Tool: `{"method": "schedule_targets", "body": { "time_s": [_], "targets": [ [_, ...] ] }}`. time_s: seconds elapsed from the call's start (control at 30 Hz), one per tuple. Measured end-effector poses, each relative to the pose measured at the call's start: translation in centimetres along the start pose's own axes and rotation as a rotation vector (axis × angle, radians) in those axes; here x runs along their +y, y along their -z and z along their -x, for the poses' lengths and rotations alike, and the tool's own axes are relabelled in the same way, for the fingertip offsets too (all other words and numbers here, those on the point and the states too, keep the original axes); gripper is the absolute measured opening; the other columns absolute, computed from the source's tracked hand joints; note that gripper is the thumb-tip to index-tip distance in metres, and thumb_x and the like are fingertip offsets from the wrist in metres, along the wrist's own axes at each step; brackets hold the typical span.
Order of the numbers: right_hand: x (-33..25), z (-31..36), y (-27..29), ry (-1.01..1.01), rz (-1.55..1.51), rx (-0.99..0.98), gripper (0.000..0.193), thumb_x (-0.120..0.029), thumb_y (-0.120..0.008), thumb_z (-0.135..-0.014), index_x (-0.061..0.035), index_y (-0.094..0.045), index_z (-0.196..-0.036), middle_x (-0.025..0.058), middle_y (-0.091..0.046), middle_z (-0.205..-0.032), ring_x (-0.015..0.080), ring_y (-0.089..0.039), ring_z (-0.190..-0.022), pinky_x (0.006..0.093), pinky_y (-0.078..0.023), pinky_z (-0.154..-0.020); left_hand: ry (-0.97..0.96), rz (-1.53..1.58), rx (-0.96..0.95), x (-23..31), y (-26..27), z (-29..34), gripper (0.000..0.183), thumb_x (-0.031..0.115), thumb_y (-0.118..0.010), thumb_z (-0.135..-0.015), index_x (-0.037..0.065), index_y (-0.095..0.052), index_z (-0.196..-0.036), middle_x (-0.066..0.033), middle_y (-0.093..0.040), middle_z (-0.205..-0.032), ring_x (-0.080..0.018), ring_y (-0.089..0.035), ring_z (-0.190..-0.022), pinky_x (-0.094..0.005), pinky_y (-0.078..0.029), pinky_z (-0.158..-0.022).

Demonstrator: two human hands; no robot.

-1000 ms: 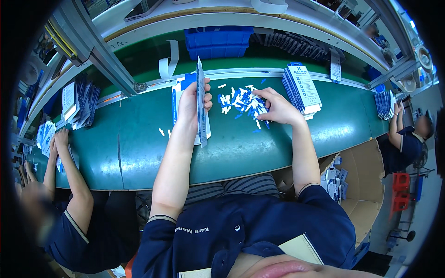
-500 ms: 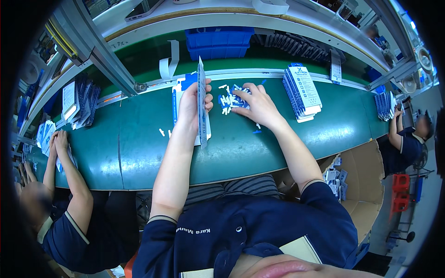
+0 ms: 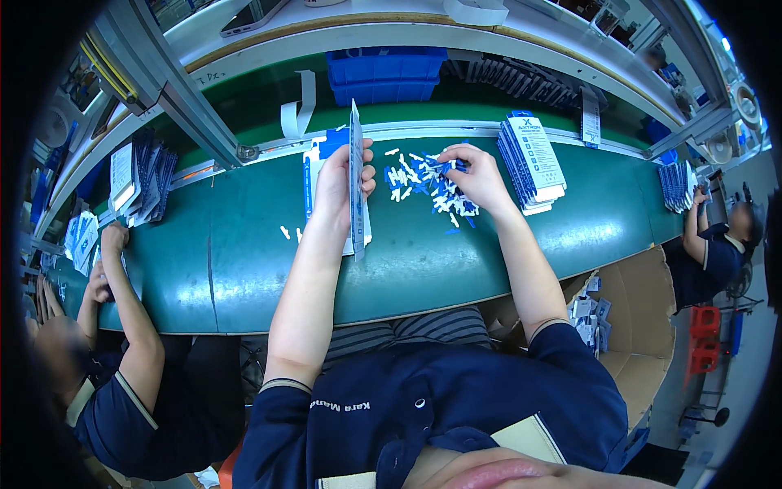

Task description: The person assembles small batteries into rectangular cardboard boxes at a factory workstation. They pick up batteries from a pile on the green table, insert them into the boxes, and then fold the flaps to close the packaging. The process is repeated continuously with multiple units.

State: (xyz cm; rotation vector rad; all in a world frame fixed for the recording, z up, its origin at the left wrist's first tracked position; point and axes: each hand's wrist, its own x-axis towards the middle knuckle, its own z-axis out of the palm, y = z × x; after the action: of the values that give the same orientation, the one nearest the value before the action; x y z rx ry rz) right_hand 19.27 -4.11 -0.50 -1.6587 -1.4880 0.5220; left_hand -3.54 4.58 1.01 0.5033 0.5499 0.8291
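My left hand (image 3: 332,186) grips a thin, flat cardboard package (image 3: 356,175), held upright and seen nearly edge-on. Behind and below it, more blue-and-white flat packages (image 3: 311,167) lie on the green table, partly hidden by the hand. My right hand (image 3: 479,181) is over a scattered pile of small white and blue tab-like pieces (image 3: 405,175). Its thumb and fingertips are pinched together at the pile's right side. Whatever is between those fingertips is too small to make out.
A stack of blue-and-white packages (image 3: 531,163) stands right of my right hand. Blue bins (image 3: 387,77) sit under the shelf (image 3: 350,45). Co-workers sit at the left and far right. An open carton (image 3: 639,318) is beside me, below the table edge.
My right hand has moved right, from spread fingers over the pile to a pinch. The small pieces are now spread wider to the right. My left hand stays put.
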Motion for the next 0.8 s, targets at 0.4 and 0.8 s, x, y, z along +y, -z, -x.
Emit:
{"method": "schedule_targets", "body": {
  "time_s": [0.4,0.8],
  "targets": [
    [0.7,0.2,1.3,-0.075,-0.619,-0.065,0.037,0.013,-0.051,-0.075,0.0025,-0.063,-0.108,0.0121,-0.06,-0.116,0.0158,-0.058,-0.104,0.0242,-0.046,-0.088,0.017,-0.005,-0.021,-0.2,0.1,-0.1,0.026,0.02,-0.047,-0.094,0.0,-0.054,-0.108,-0.0025,-0.054,-0.078,-0.0097,-0.046,-0.056,-0.0225,-0.037,-0.045],
    [-1.4,1.8,1.3,0.059,0.462,-0.275,0.089,-0.039,-0.084,-0.059,-0.0174,-0.046,-0.136,0.0151,-0.043,-0.134,0.0357,-0.039,-0.124,0.0427,-0.033,-0.106,0.021,-0.014,-0.027,-0.4,0.1,-0.2,0.025,0.02,-0.048,-0.093,0.0,-0.056,-0.106,-0.0026,-0.054,-0.078,-0.0097,-0.046,-0.055,-0.0228,-0.036,-0.045]
  ]
}}
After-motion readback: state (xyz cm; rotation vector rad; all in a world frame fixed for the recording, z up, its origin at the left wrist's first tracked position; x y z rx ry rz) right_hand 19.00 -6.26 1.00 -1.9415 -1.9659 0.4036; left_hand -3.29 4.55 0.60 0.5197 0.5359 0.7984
